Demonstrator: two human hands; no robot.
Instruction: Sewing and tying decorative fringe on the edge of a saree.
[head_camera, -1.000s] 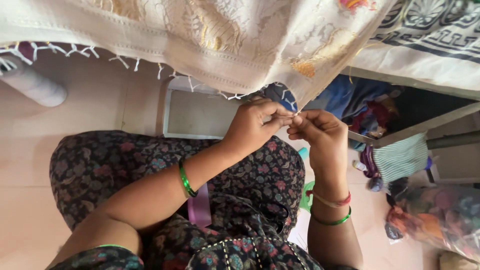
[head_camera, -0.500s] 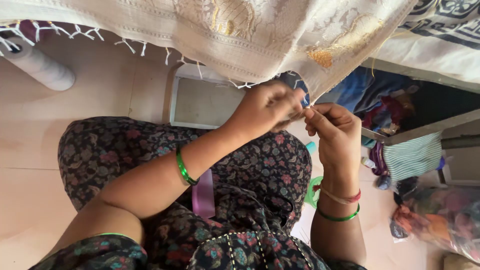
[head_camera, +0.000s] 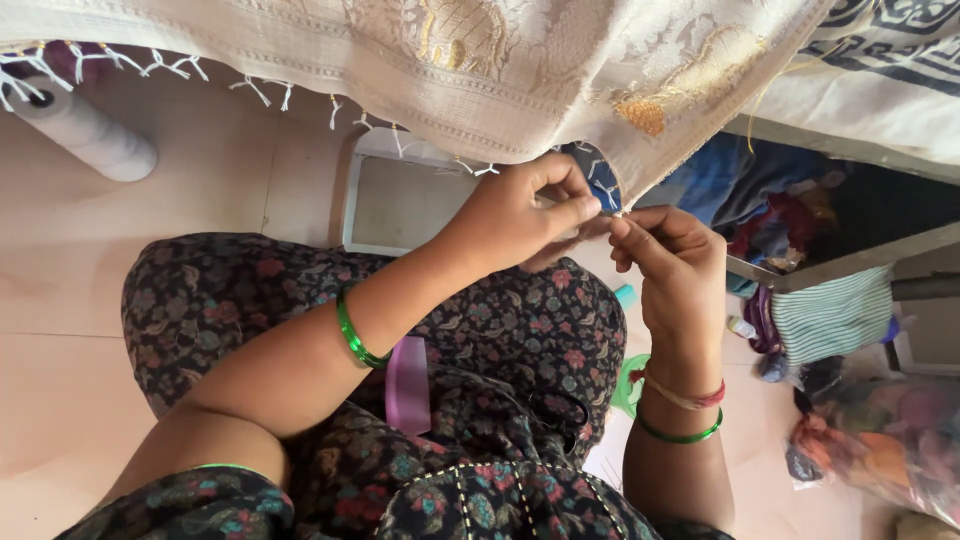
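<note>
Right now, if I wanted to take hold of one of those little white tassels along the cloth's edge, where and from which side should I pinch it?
Probably pinch a tassel by its loose hanging end, coming from below. The tassels dangle free under the cloth, whose hem is draped above them. Both hands do much the same: the left hand and right hand meet fingertip to fingertip at the fringe by the cloth's corner.

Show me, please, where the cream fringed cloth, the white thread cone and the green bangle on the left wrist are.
cream fringed cloth (head_camera: 500, 60), head view, on its woven middle.
white thread cone (head_camera: 90, 140), head view, on its side.
green bangle (head_camera: 352, 335), head view, on the band across the left wrist.
</note>
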